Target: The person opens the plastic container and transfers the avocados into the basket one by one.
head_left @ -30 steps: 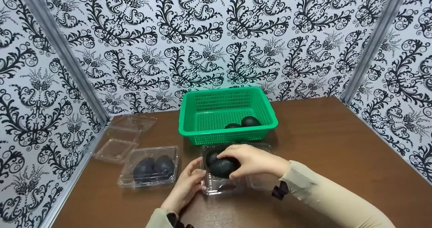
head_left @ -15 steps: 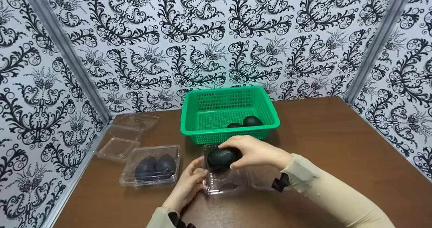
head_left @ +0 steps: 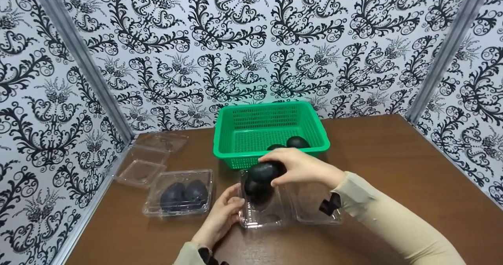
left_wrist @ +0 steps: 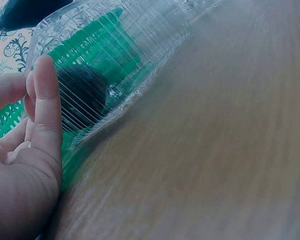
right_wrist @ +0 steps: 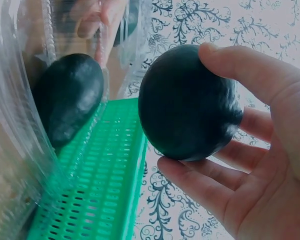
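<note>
My right hand (head_left: 302, 169) grips a dark avocado (head_left: 266, 172), raised over an open clear plastic clamshell container (head_left: 261, 219). The right wrist view shows the thumb on one side of that avocado (right_wrist: 185, 107) and the fingers on the other. Another avocado (right_wrist: 72, 97) lies inside the container, partly covered by the held one in the head view. At the container's left wall my left hand (head_left: 222, 214) pinches the edge. In the left wrist view its thumb and fingers (left_wrist: 46, 100) meet at the ribbed plastic side.
Behind the container stands a green plastic basket (head_left: 271, 154) with two avocados (head_left: 297, 142) at its front right. A closed clamshell (head_left: 151, 210) holding two avocados sits at the left. Farther left lie open clear clamshells (head_left: 143, 161). The patterned wall (head_left: 251, 41) rises behind the table.
My right hand has lifted the held avocado up and away from the container, toward the basket. The other avocado now shows below it. My left hand has stayed at the container's side.
</note>
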Action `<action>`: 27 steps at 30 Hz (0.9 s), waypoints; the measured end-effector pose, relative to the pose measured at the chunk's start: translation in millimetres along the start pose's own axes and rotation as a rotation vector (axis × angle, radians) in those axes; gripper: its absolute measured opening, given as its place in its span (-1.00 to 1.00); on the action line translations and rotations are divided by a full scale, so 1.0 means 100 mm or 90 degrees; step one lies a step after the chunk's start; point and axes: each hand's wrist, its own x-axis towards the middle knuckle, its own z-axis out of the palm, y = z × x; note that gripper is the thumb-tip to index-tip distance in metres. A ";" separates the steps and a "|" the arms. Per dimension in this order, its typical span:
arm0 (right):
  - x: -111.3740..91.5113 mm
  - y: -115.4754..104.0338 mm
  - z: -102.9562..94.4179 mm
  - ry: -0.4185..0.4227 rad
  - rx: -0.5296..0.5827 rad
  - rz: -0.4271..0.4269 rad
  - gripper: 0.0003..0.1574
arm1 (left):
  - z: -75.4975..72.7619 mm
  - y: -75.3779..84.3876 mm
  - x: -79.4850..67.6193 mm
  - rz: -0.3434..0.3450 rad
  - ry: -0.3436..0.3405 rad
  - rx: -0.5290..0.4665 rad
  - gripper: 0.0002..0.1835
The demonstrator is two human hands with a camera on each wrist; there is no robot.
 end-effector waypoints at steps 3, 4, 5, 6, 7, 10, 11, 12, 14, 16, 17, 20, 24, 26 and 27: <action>0.01 0.00 -0.05 0.007 -0.003 0.009 -0.26 | 0.00 -0.02 -0.02 0.000 -0.006 -0.006 -0.29; 0.02 0.00 -0.06 0.010 -0.003 0.011 -0.26 | 0.00 -0.03 -0.02 0.000 -0.007 -0.008 -0.30; 0.03 -0.01 -0.08 0.013 -0.002 0.013 -0.26 | 0.00 -0.03 -0.03 -0.001 -0.008 -0.010 -0.30; 0.04 -0.01 -0.09 0.014 -0.002 0.019 -0.26 | 0.00 -0.03 -0.03 0.000 -0.010 -0.012 -0.30; 0.05 -0.01 -0.11 0.016 -0.001 0.025 -0.25 | 0.00 -0.03 -0.04 -0.001 -0.010 -0.013 -0.30; 0.11 0.00 -0.15 0.020 0.008 0.039 -0.24 | -0.01 -0.02 -0.05 0.000 -0.009 -0.015 -0.29; 0.13 0.00 -0.17 0.021 0.011 0.043 -0.23 | -0.01 -0.01 -0.05 0.000 -0.008 -0.014 -0.29; 0.15 0.01 -0.19 0.023 0.009 0.044 -0.22 | -0.01 0.00 -0.04 0.000 -0.007 -0.014 -0.28; 0.19 0.03 -0.22 0.028 0.008 0.042 -0.22 | -0.01 0.01 -0.04 0.001 -0.005 -0.012 -0.28; 0.23 0.05 -0.25 0.033 0.005 0.040 -0.22 | 0.00 0.02 -0.03 0.001 -0.003 -0.010 -0.29; 0.25 0.06 -0.26 0.036 0.004 0.042 -0.21 | 0.00 0.02 -0.03 0.000 -0.001 -0.008 -0.29; 0.32 0.08 -0.27 0.040 0.013 0.057 -0.21 | 0.01 0.02 -0.03 -0.001 0.002 -0.007 -0.30; 0.39 0.10 -0.28 0.045 0.028 0.085 -0.21 | 0.02 0.01 -0.03 0.000 -0.001 -0.009 -0.30; 0.42 0.12 -0.29 0.047 0.029 0.094 -0.22 | 0.02 0.02 -0.02 0.003 -0.005 -0.011 -0.29; 0.44 0.13 -0.29 0.048 0.029 0.097 -0.22 | 0.01 0.02 -0.02 0.005 -0.007 -0.010 -0.29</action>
